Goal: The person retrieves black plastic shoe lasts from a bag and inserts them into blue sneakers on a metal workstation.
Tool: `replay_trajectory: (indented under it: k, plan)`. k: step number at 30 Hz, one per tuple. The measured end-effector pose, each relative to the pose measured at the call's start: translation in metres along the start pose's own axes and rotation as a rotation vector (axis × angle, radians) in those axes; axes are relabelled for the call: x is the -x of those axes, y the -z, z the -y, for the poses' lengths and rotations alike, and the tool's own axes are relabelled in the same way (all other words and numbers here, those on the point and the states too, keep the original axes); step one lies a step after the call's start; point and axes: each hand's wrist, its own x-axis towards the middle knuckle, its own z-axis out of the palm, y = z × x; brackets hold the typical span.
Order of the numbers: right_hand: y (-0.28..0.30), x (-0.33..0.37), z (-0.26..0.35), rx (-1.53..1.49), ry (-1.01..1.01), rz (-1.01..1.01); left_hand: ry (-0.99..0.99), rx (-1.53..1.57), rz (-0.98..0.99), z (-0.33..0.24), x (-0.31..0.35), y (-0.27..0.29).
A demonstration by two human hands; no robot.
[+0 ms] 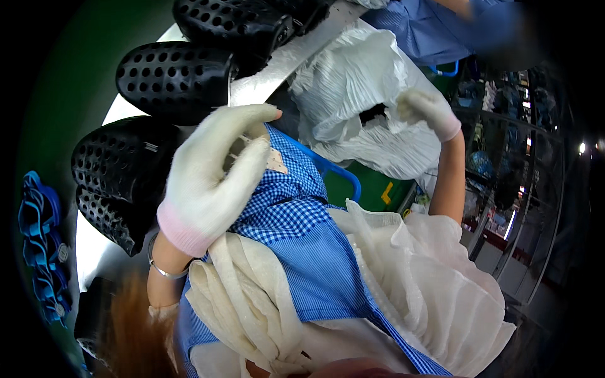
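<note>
My left hand (214,170), in a white knit glove with a pink cuff, is raised in front of my blue checked apron (283,208). Its thumb and forefinger are apart, and the other fingers are mostly hidden. A small beige patch (276,162) shows beside the thumb tip; I cannot tell whether it lies on the apron. My right hand (428,112), gloved alike, reaches out at the right side of a crumpled white plastic bag (353,75). Its fingers are curled and a little blurred, and what they hold, if anything, is hidden. A dark opening shows in the bag.
Several black clogs with round holes, such as this one (173,79), line the pale tabletop (258,88) to my left. Blue strap-like pieces (44,246) are further left. A blue tubular frame (343,173) is below the bag. Another person's blue clothing (422,28) appears at the top; loaded shelves (517,126) are at right.
</note>
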Motion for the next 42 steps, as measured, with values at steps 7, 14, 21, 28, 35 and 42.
replay_trajectory:
  k: [7, 14, 21, 28, 35, 42]
  plan:
    - [-0.059, -0.054, -0.117, 0.229, 0.047, -0.112, -0.054, -0.131, 0.1, 0.019, -0.018, -0.018]
    - [-0.102, -0.09, -0.085, 0.717, -0.047, -0.178, -0.048, -0.219, 0.144, 0.047, -0.039, -0.033]
    - [-0.088, -0.106, -0.096, 1.355, 0.371, -0.234, 0.064, -0.227, 0.228, 0.059, -0.058, -0.043]
    - [-0.103, -0.11, -0.111, 0.24, 0.432, -0.101, 0.084, -0.431, 0.272, 0.076, -0.083, -0.062]
    - [-0.11, -0.093, -0.079, 0.246, 0.454, -0.199, 0.066, -0.407, 0.332, 0.083, -0.1, -0.077]
    - [-0.014, -0.088, -0.083, 0.479, 0.284, -0.296, 0.026, 0.111, 0.025, 0.067, -0.087, -0.061]
